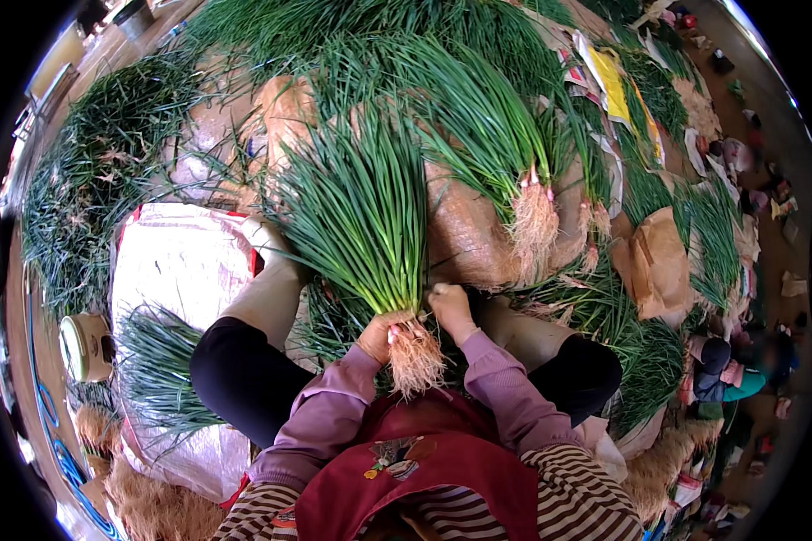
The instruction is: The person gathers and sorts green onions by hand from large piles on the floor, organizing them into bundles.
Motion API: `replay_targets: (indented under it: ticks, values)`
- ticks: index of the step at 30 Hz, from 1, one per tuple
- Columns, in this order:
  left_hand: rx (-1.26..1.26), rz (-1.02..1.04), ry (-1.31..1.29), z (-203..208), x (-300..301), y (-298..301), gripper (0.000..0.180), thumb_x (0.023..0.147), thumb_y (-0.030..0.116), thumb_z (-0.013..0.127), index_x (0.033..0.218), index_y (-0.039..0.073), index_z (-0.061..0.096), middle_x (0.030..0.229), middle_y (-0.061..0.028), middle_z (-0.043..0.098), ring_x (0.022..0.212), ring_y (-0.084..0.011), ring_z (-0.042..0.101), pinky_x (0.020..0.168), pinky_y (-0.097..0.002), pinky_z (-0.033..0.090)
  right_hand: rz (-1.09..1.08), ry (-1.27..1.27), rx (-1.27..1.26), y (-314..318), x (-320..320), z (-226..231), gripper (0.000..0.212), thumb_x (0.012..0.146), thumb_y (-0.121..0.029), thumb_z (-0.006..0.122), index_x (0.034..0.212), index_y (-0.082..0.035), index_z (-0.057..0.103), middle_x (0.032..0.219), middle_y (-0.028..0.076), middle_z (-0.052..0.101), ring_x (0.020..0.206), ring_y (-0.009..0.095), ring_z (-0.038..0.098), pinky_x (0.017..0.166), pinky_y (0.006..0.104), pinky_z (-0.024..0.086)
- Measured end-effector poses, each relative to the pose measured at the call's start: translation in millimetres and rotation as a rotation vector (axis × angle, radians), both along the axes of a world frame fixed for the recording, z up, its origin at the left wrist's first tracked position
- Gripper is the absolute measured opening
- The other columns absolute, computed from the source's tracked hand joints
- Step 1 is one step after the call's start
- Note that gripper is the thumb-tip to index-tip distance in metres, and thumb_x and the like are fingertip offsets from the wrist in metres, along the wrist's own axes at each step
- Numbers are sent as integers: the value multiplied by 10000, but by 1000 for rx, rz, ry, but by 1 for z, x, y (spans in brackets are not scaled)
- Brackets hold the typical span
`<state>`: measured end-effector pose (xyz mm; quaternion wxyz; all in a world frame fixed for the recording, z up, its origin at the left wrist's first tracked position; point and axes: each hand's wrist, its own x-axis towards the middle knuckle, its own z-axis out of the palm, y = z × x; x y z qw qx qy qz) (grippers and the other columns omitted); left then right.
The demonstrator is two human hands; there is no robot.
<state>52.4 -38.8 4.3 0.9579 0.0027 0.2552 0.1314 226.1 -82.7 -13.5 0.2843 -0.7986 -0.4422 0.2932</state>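
Head view: green bundle in the left hand, roots toward us

We note one thick bundle of long, dark-green, tubular leaves (359, 221) directly ahead of our lap, between the bent knees. Its long axis runs aslant: leaf tips fan away from us and to the left, while the pale, tan, stringy roots (415, 358) point back toward the body.

Our left hand (379, 336) is the nearer one, on the bundle itself: fingers closed around the narrow neck, just above the roots. Our right hand (453, 307) sits just right of that neck, slightly farther from the body, fingers curled in. We cannot tell whether it pinches a stem or merely rests beside the leaves.

Ahead and to the right, a second green bundle with bushy tan roots (501, 131) lies apart from both hands, its root end on a shiny brown plastic sack (460, 212), leaves slanting up-left.

Markings: a yellow-and-white printed plastic bag (612, 86) lies at upper right, its print too small and bent for us to read. Our dark-red cloth apron (343, 487) bears a small coloured picture at the chest; we make out no lettering there.
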Motion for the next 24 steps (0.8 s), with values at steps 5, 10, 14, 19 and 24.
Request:
replay_targets:
  ticks: [5,10,14,19,24]
  values:
    - [21,-61,-54,-4,4,-6,202,823,135,596,937,-33,596,744,-152,643,647,-238,648,626,-353,556,522,-299,-433,13,8,61,189,711,-163,552,765,-25,670,840,216,640,837,377,620,738,443,496]
    - [124,-31,-152,7,9,-10,350,804,69,588,1137,-17,523,906,-152,633,738,-205,648,662,-304,548,480,-482,-421,24,24,82,219,746,-218,546,757,-36,669,772,179,640,765,357,626,710,452,498]
    - [2,-34,-374,25,-1,0,381,761,-31,586,1125,11,483,936,-122,569,813,-261,645,627,-294,552,419,-105,-36,51,100,95,312,821,-332,576,941,-47,611,942,198,621,872,360,594,774,421,468]
    - [177,5,-262,31,2,3,466,719,-41,614,1154,32,462,941,-137,564,862,-313,636,653,-324,568,-539,-618,20,87,210,80,608,833,-278,635,1296,27,384,1216,264,493,1036,384,555,899,393,452]
    - [242,-9,-202,40,-19,17,441,686,5,661,1098,30,504,930,-138,567,822,-309,639,604,-291,564,-274,-709,-214,98,191,87,656,844,-190,590,1396,-49,266,1121,154,538,939,274,570,820,379,473]
